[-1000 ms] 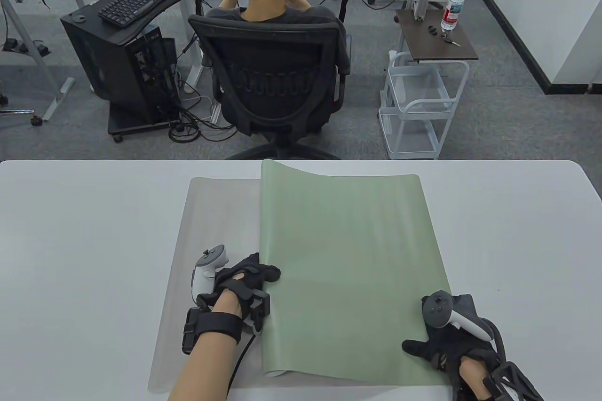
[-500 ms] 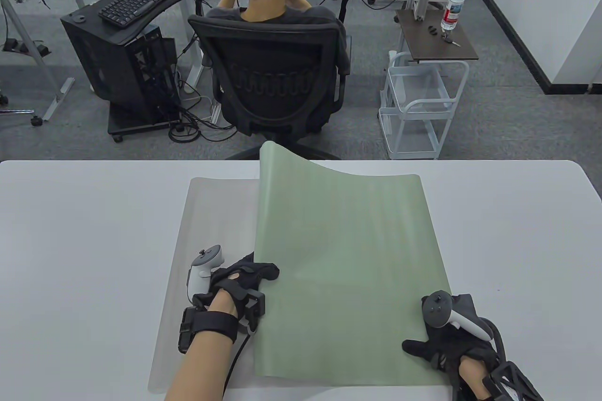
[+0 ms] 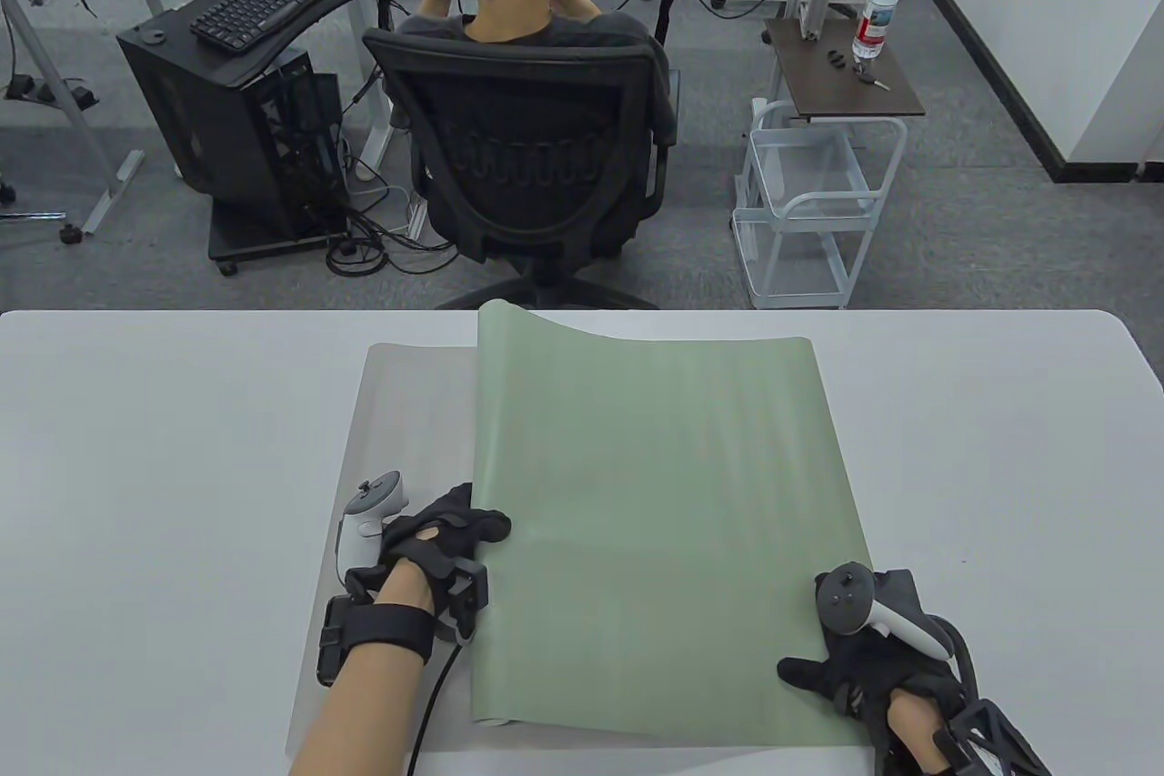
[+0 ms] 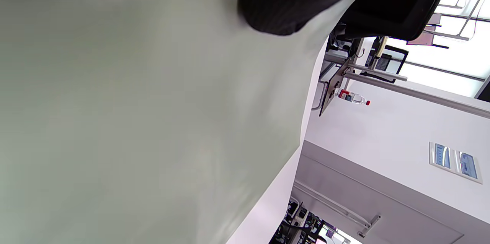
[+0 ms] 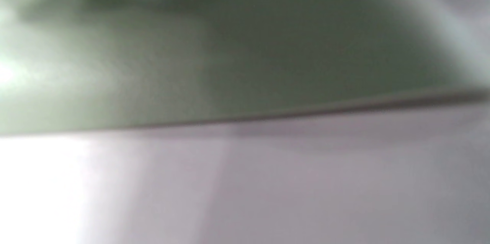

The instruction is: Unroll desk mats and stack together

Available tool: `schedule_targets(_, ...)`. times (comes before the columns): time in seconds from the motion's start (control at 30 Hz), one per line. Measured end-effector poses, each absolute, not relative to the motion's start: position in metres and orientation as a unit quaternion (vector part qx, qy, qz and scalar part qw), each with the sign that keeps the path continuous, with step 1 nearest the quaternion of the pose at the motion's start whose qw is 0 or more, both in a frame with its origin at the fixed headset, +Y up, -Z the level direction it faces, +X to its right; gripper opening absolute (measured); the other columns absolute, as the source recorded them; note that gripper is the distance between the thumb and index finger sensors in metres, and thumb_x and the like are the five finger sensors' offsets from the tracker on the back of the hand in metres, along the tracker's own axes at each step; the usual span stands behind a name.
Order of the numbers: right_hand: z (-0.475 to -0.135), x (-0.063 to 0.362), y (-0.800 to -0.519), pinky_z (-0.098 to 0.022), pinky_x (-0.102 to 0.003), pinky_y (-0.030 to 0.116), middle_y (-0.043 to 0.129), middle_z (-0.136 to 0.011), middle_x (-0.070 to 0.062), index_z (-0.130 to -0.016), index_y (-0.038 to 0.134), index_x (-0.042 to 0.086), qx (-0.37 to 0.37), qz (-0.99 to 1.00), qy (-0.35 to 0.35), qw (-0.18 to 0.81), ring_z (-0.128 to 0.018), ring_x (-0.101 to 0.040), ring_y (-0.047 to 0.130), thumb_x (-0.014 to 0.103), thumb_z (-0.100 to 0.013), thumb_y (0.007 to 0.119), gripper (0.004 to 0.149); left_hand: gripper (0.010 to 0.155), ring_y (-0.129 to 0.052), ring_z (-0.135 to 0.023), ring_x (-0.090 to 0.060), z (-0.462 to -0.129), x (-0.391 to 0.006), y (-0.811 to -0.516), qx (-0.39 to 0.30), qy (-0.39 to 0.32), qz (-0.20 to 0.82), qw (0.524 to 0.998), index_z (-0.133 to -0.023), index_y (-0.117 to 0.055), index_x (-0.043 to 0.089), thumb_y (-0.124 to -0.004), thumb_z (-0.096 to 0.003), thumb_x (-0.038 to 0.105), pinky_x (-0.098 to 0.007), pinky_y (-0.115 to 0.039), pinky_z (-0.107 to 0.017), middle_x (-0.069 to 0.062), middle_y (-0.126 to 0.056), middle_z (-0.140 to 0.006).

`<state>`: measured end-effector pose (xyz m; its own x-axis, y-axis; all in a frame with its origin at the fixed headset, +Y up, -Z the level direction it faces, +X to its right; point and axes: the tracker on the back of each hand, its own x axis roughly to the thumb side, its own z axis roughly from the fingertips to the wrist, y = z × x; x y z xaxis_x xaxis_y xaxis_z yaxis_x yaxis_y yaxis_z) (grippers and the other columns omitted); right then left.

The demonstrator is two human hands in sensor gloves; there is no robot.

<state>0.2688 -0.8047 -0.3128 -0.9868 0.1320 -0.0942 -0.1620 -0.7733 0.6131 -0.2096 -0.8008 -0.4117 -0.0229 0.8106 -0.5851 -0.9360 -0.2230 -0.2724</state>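
The green desk mat [image 3: 664, 530] lay mostly unrolled on top of the grey desk mat [image 3: 400, 448], which lay flat on the white table [image 3: 136, 494]. The green mat covered the right portion of the grey one, leaving a strip of grey exposed along the left side and a sliver at the near edge. The green mat's far left corner was raised off the surface in a curl, and its near left corner showed a slight roll.

The left hand [image 3: 436, 539] gripped the green mat's left edge, with a thumb on top of the sheet and the remaining fingers hidden beneath it; its grip was clamped on the mat. The right hand [image 3: 864, 658] rested at the green mat's near right corner, with the thumb extended onto the sheet; whether its grip was together or apart could not be determined.

Beyond the table, a person sat in a black office chair [image 3: 536, 148], facing away. A water bottle [image 3: 878, 7] stood on a small side stand.
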Motion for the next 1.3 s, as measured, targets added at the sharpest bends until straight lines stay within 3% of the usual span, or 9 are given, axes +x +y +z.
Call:
schedule_targets(0.17, -0.313, 0.269, -0.805, -0.067, -0.060, 0.004, -0.023, -0.098, -0.011, -0.094, -0.010, 0.022, -0.023, 0.941, 0.328, 0.078, -0.091, -0.043, -0.017, 0.072, -0.036, 0.058, 0.103, 0.077, -0.095, -0.069, -0.022, -0.413, -0.216, -0.804, -0.345, 0.112, 0.701, 0.614, -0.097, -0.037, 0.017, -0.093, -0.0444, 0.030, -0.039, -0.088, -0.053, -0.002, -0.066, -0.094)
schedule_targets(0.33, -0.313, 0.269, -0.805, -0.067, -0.060, 0.004, -0.023, -0.098, -0.011, -0.094, -0.010, 0.022, -0.023, 0.941, 0.328, 0.077, -0.091, -0.043, -0.018, 0.072, -0.036, 0.058, 0.103, 0.053, -0.098, -0.063, -0.015, -0.413, -0.217, -0.801, -0.343, 0.120, 0.688, 0.628, -0.085, -0.060, 0.030, -0.094, -0.0440, 0.034, -0.036, -0.091, -0.051, 0.006, -0.076, -0.084)
schedule_targets(0.43, -0.313, 0.269, -0.805, -0.067, -0.060, 0.004, -0.023, -0.098, -0.011, -0.094, -0.010, 0.022, -0.024, 0.941, 0.328, 0.077, -0.091, -0.043, -0.018, 0.073, -0.036, 0.058, 0.103, 0.053, -0.099, -0.080, -0.033, -0.414, -0.215, -0.801, -0.346, 0.105, 0.698, 0.618, -0.085, -0.053, 0.024, -0.089, -0.0455, 0.028, -0.040, -0.094, -0.055, -0.008, -0.066, -0.100)
schedule_targets(0.57, -0.313, 0.269, -0.805, -0.067, -0.060, 0.004, -0.023, -0.098, -0.011, -0.094, -0.011, 0.022, -0.024, 0.941, 0.328, 0.078, -0.091, -0.042, -0.018, 0.073, -0.035, 0.058, 0.103, 0.073, -0.102, -0.076, -0.027, -0.412, -0.221, -0.800, -0.332, 0.108, 0.705, 0.617, -0.094, -0.030, 0.019, -0.084, -0.0453, 0.022, -0.042, -0.091, -0.055, -0.003, -0.070, -0.097)
schedule_targets(0.67, -0.313, 0.269, -0.805, -0.067, -0.060, 0.004, -0.023, -0.098, -0.011, -0.094, -0.011, 0.022, -0.024, 0.941, 0.328, 0.077, -0.091, -0.042, -0.018, 0.073, -0.036, 0.057, 0.103, 0.081, -0.098, -0.077, -0.031, -0.410, -0.228, -0.800, -0.324, 0.104, 0.717, 0.608, -0.099, -0.020, 0.017, -0.081, -0.0458, 0.020, -0.047, -0.087, -0.057, -0.009, -0.064, -0.100)
schedule_targets(0.87, -0.313, 0.269, -0.805, -0.067, -0.060, 0.004, -0.023, -0.098, -0.011, -0.094, -0.010, 0.022, -0.024, 0.942, 0.327, 0.077, -0.091, -0.042, -0.018, 0.073, -0.035, 0.058, 0.103, 0.082, -0.092, -0.078, -0.034, -0.404, -0.245, -0.794, -0.287, 0.123, 0.716, 0.624, -0.100, -0.020, 0.017, -0.081, -0.0461, 0.019, -0.051, -0.081, -0.058, -0.012, -0.060, -0.102)
schedule_targets(1.0, -0.313, 0.269, -0.805, -0.067, -0.060, 0.005, -0.023, -0.098, -0.011, -0.094, -0.010, 0.022, -0.024, 0.942, 0.327, 0.076, -0.091, -0.043, -0.017, 0.073, -0.035, 0.058, 0.103, 0.079, -0.094, -0.075, -0.029, -0.403, -0.250, -0.795, -0.287, 0.137, 0.713, 0.624, -0.100, -0.030, 0.013, -0.087, -0.0456, 0.023, -0.046, -0.084, -0.056, -0.009, -0.063, -0.099)
schedule_targets(1.2, -0.313, 0.269, -0.805, -0.067, -0.060, 0.005, -0.023, -0.098, -0.011, -0.094, -0.010, 0.022, -0.024, 0.941, 0.328, 0.077, -0.091, -0.043, -0.017, 0.072, -0.036, 0.058, 0.103, 0.052, -0.096, -0.065, -0.017, -0.405, -0.250, -0.797, -0.299, 0.147, 0.701, 0.631, -0.086, -0.062, 0.031, -0.093, -0.0442, 0.030, -0.037, -0.088, -0.051, 0.008, -0.078, -0.082)
schedule_targets(1.3, -0.313, 0.268, -0.805, -0.067, -0.060, 0.005, -0.023, -0.098, -0.011, -0.094, -0.010, 0.022, -0.024, 0.941, 0.328, 0.076, -0.091, -0.043, -0.017, 0.072, -0.036, 0.058, 0.103, 0.039, -0.095, -0.080, -0.030, -0.406, -0.246, -0.799, -0.305, 0.145, 0.699, 0.630, -0.076, -0.067, 0.031, -0.091, -0.0454, 0.029, -0.046, -0.088, -0.057, -0.003, -0.070, -0.097)
